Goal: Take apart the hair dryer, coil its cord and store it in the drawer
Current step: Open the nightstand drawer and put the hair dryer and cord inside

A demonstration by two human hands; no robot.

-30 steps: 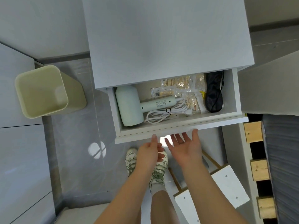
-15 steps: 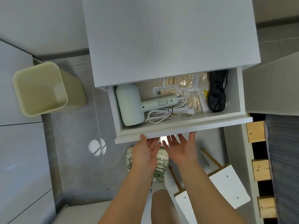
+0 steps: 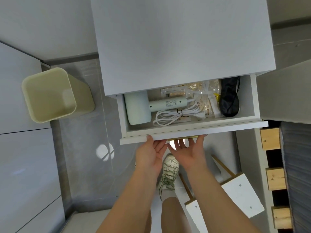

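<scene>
The pale green hair dryer (image 3: 139, 109) lies on its side in the open white drawer (image 3: 193, 131), head to the left and handle pointing right. Its white cord (image 3: 175, 117), coiled and tied with a black twist tie, lies just in front of the handle. My left hand (image 3: 150, 154) and my right hand (image 3: 188, 151) are side by side, fingers straight, fingertips against the drawer's front panel near its gold handle (image 3: 182, 139). Neither hand holds anything.
Clear packets (image 3: 202, 96) and a black pouch (image 3: 229, 98) fill the drawer's right half. A pale green bin (image 3: 50, 95) stands on the floor to the left. A white stool (image 3: 242, 195) and slatted bed frame (image 3: 272, 158) are at the right; my shoe (image 3: 169, 172) is below.
Both hands moved forward to the drawer front and now touch it. The drawer has slid in a little under the cabinet top.
</scene>
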